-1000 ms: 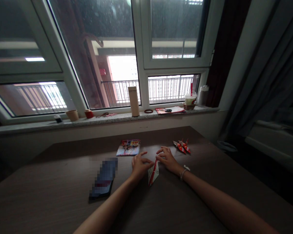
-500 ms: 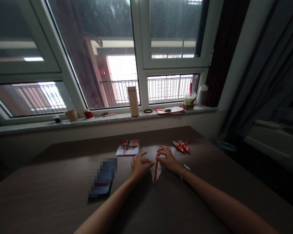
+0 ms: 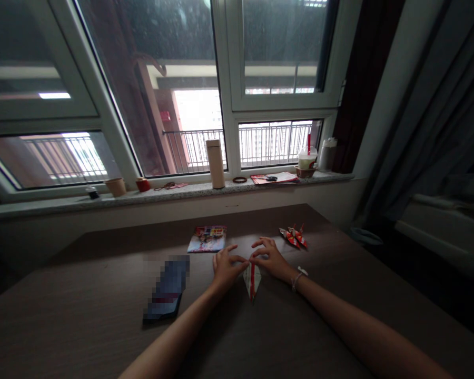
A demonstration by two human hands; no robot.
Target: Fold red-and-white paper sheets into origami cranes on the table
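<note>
A small folded paper [image 3: 253, 281], pale with a red stripe down its middle, lies on the dark table, its narrow point toward me. My left hand [image 3: 227, 266] pinches its far left edge between thumb and forefinger. From the other side, my right hand [image 3: 272, 259] grips the far tip, thumb and forefinger nearly meeting the left fingertips. The exact crease under the fingertips is hidden. Beyond my right hand rest several red and white folded paper cranes [image 3: 293, 237].
A printed packet [image 3: 207, 239] lies behind my left hand. To the left is a dark, partly pixelated phone-like object [image 3: 168, 292]. On the windowsill stand a tan bottle [image 3: 215, 164], a drink cup [image 3: 307, 158] and scissors [image 3: 272, 179] on paper sheets.
My right fingertips have shifted slightly left toward my left fingertips at the paper's far tip. The paper's near point has swung a little to the right.
</note>
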